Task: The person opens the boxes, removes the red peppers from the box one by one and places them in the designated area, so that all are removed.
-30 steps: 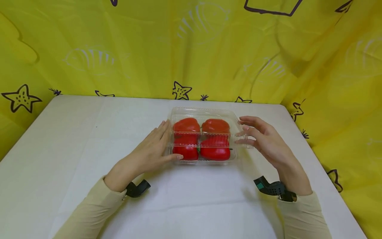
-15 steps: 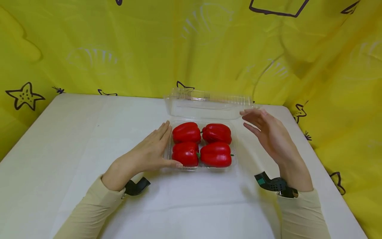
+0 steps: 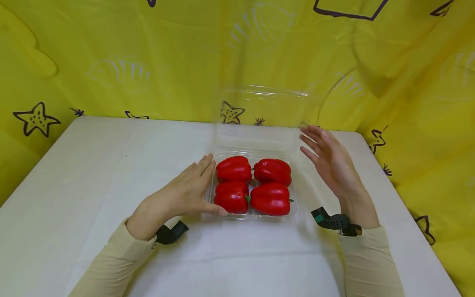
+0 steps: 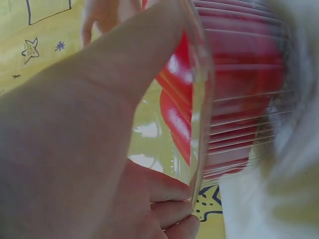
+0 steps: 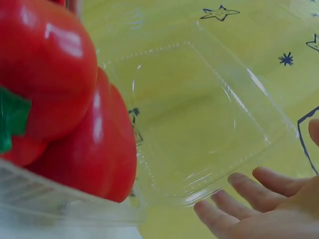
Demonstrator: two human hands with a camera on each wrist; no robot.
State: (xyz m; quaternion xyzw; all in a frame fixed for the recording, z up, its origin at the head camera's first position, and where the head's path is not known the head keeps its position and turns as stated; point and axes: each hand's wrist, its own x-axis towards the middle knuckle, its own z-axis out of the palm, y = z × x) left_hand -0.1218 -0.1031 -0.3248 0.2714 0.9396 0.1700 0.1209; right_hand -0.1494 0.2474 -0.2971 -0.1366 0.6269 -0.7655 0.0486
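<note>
A clear plastic clamshell container (image 3: 256,218) holds several red bell peppers (image 3: 270,199) with green stems, set in two rows. Its see-through lid (image 5: 199,119) is raised at the back, leaving the peppers uncovered. My left hand (image 3: 183,189) rests against the container's left side, fingers straight along it and thumb at the front rim. In the left wrist view those fingertips lie at the rim, beside the ribbed wall. My right hand (image 3: 332,163) is lifted at the right, fingers extended and holding nothing, its fingertips right by the lid's edge.
The container stands on a table with a white cloth (image 3: 111,173). A yellow curtain (image 3: 167,62) with drawn stars and fish hangs behind the table and along its right side. Each wrist wears a black strap mount (image 3: 334,220).
The lid has swung up and back from over the peppers. My right hand has released its edge, and its fingers have spread. My left hand has stayed at the container's side.
</note>
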